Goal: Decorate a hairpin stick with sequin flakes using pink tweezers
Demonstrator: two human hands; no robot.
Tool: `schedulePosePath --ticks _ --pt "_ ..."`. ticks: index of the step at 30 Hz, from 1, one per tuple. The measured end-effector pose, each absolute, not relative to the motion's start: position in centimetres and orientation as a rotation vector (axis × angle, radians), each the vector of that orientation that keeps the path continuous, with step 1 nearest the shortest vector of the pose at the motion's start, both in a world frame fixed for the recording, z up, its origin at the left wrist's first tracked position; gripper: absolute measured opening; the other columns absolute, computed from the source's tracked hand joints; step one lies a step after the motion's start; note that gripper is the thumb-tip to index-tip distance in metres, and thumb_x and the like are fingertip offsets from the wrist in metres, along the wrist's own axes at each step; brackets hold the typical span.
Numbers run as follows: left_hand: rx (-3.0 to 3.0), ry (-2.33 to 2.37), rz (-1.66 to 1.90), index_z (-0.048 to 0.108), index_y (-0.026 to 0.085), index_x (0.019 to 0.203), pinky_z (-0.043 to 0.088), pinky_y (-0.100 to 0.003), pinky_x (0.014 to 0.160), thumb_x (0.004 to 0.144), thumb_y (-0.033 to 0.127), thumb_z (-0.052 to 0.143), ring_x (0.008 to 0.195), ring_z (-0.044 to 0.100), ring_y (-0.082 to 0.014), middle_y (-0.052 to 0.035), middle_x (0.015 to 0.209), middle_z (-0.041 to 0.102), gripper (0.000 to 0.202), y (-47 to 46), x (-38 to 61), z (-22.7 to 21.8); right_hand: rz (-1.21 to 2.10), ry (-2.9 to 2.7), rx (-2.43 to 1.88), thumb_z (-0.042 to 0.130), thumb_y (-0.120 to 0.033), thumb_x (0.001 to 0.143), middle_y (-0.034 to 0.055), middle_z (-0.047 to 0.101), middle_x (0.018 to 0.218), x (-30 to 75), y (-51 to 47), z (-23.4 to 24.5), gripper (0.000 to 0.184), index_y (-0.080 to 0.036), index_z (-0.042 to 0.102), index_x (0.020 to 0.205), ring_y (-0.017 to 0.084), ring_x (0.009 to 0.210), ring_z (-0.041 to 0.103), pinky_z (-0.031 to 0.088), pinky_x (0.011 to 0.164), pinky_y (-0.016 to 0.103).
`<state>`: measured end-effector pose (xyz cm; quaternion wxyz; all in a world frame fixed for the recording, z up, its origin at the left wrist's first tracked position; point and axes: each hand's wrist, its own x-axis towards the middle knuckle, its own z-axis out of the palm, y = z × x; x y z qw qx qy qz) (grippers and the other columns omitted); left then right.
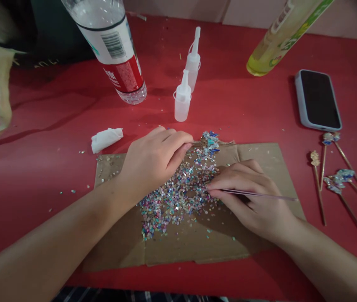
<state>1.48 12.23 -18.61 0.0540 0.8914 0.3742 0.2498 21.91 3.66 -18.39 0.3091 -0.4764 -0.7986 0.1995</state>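
Observation:
My left hand is closed, pinching the thin stem of a hairpin. Its head is covered in blue, white and turquoise chips and sits above the cardboard's far edge. In my right hand are slim tweezers, whose tips point left into a pile of glittering multicoloured chips. The pile spreads over a flat piece of brown cardboard beneath both hands. Whether the tweezers grip a chip is too small to tell.
Two small glue bottles stand behind the cardboard, near a water bottle and a rolled white tissue. To the right are a phone, a yellow-green bottle and several decorated hairpins. A dark bag occupies the back left.

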Motion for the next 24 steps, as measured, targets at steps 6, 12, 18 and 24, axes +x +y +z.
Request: schedulePosePath --ticks 6,12,18,24 --pt "2.882 1.106 0.769 0.064 0.021 0.095 0.043 -0.03 0.069 0.093 0.024 0.048 0.079 0.056 -0.0156 -0.0018 0.087 0.067 0.017 13.2 0.9 -18.7 0.498 -2.098 -1.178 0.058 -0.02 0.09 -0.0033 0.073 0.077 22.1 3.7 -18.0 0.008 -0.022 0.062 0.083 0.013 0.073 0.064 0.036 0.076 0.035" --pt "3.024 0.997 0.79 0.067 0.023 0.092 0.04 -0.031 0.068 0.091 0.022 0.052 0.079 0.058 -0.0161 -0.0008 0.088 0.068 0.015 13.9 0.6 -19.0 0.469 -2.04 -1.167 0.06 -0.02 0.089 -0.0032 0.072 0.075 22.5 3.9 -18.0 0.004 -0.022 0.062 0.086 0.013 0.072 0.064 0.037 0.074 0.035" --pt "2.998 1.007 0.773 0.068 0.023 0.093 0.041 -0.031 0.069 0.091 0.023 0.053 0.079 0.057 -0.0163 -0.0012 0.088 0.068 0.015 13.9 0.7 -19.0 0.487 -2.035 -1.167 0.061 -0.018 0.087 -0.0037 0.072 0.074 22.5 3.8 -18.2 0.006 -0.024 0.062 0.084 0.014 0.072 0.064 0.037 0.074 0.035" --pt "2.987 0.995 0.782 0.068 0.023 0.092 0.04 -0.031 0.069 0.091 0.021 0.052 0.08 0.057 -0.0161 -0.0013 0.088 0.068 0.016 13.8 0.8 -19.0 0.505 -2.082 -1.21 0.06 -0.02 0.088 -0.0035 0.072 0.076 22.2 3.8 -18.1 0.007 -0.023 0.063 0.082 0.014 0.073 0.064 0.036 0.076 0.035"
